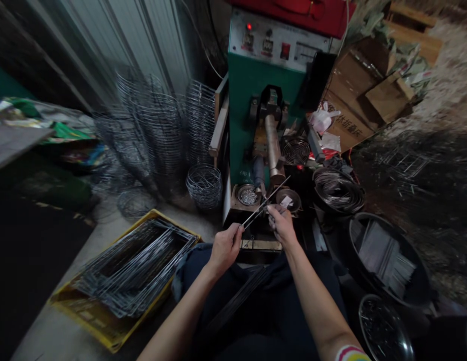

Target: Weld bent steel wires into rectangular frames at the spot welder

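My left hand [225, 246] is closed in a pinch on the near end of a thin metal wire rod [265, 201]. The rod slants up and to the right toward the green welding machine [252, 95]. Further along the same rod, my right hand [280, 221] is closed on it, just in front of the machine's metal arm [273, 145]. Both hands are held above my lap, with more dark rods lying across my knees [237, 301].
A yellow crate [86, 316] of bent wire frames sits at lower left. Stacked wire baskets [161, 130] stand by the wall. At right are coiled wire [336, 190], a black tub of metal strips [383, 260], a small fan [295, 150] and cardboard boxes [368, 85].
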The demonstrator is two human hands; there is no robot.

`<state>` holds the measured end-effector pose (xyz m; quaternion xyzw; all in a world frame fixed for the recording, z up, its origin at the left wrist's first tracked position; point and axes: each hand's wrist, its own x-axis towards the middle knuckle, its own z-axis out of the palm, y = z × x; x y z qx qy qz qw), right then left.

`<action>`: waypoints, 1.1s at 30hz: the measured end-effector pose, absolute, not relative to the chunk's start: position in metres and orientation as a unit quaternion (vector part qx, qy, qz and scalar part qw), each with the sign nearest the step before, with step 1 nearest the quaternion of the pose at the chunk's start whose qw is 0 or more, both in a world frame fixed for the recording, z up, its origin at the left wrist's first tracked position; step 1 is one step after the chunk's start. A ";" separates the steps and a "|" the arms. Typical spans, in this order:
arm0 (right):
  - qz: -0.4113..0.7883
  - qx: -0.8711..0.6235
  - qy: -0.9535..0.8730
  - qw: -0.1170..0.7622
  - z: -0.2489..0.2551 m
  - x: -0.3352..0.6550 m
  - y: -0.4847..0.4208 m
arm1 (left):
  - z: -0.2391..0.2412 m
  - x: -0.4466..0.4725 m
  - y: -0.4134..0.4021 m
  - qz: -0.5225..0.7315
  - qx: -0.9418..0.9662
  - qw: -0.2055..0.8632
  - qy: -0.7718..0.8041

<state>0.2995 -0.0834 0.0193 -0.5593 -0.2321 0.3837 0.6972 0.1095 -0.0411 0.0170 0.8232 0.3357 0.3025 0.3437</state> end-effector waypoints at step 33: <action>0.379 -0.541 -0.225 0.716 0.020 0.332 -0.068 | 0.016 0.146 -0.016 0.331 0.831 0.328 0.304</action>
